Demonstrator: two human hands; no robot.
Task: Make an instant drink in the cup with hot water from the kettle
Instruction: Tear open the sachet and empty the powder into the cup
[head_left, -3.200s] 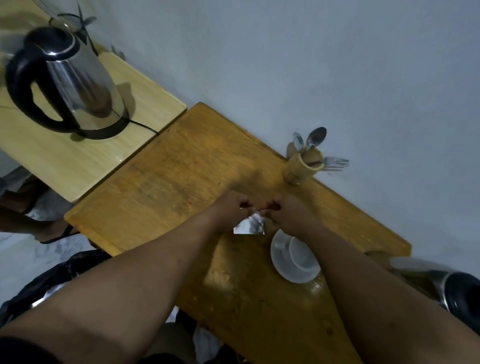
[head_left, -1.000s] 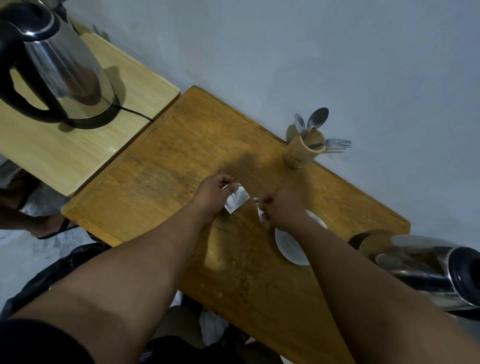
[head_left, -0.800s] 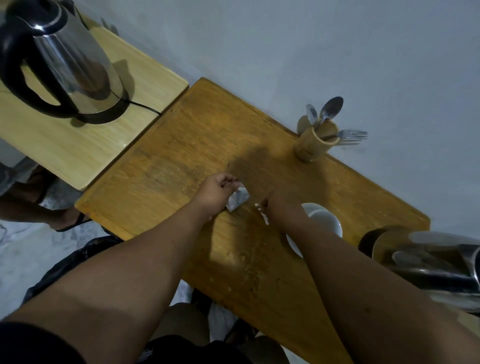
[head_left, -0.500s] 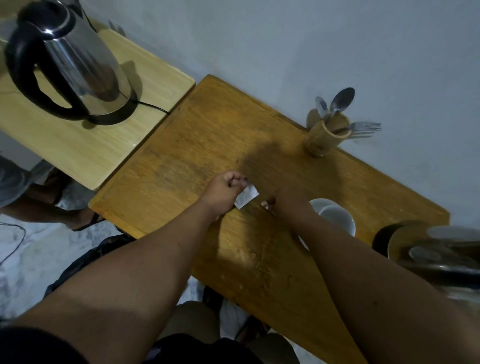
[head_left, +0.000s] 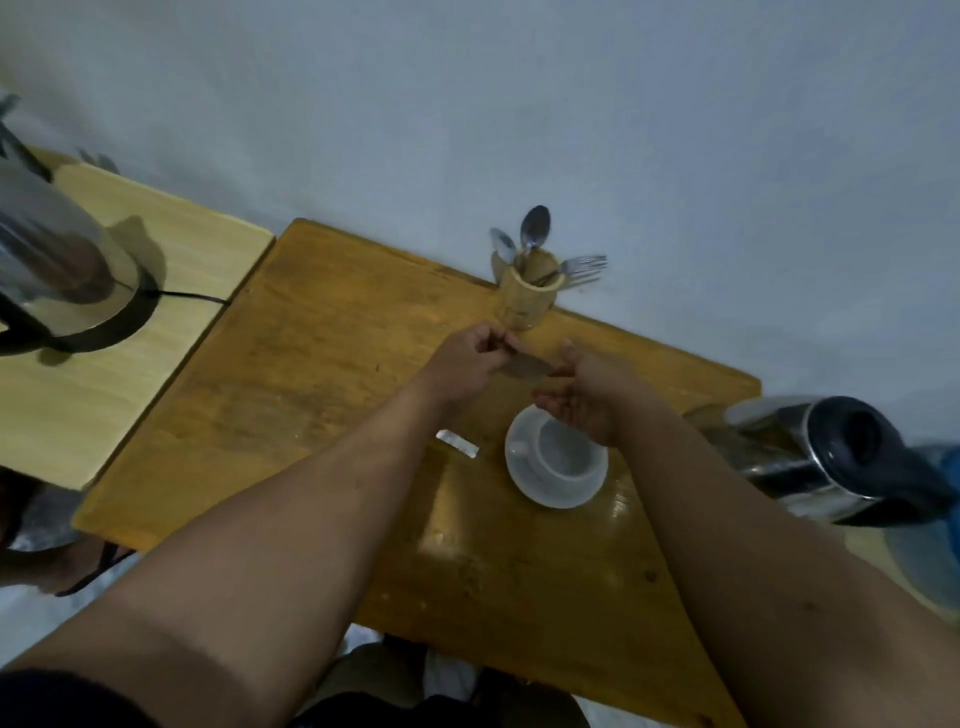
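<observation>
A white cup (head_left: 565, 451) stands empty on a white saucer (head_left: 524, 480) on the orange-brown table (head_left: 311, 364). My left hand (head_left: 475, 361) pinches a small sachet (head_left: 527, 367), held flat just beyond the cup. My right hand (head_left: 584, 397) hovers over the cup's far rim, palm up and fingers spread, its fingertips at the sachet's right end. A torn silver strip (head_left: 457, 443) lies on the table left of the saucer. The steel kettle (head_left: 57, 260) sits on its black base on the pale side table (head_left: 104, 374) at the far left.
A wooden holder (head_left: 527, 299) with spoons and a fork stands against the wall behind my hands. A second steel vessel with a black top (head_left: 831, 457) sits at the table's right end. The kettle's black cord (head_left: 192, 297) runs toward the table.
The torn strip has left my right hand and now lies on the table. Both hands moved toward the holder, past the cup, and my right hand opened. The camera shifted right.
</observation>
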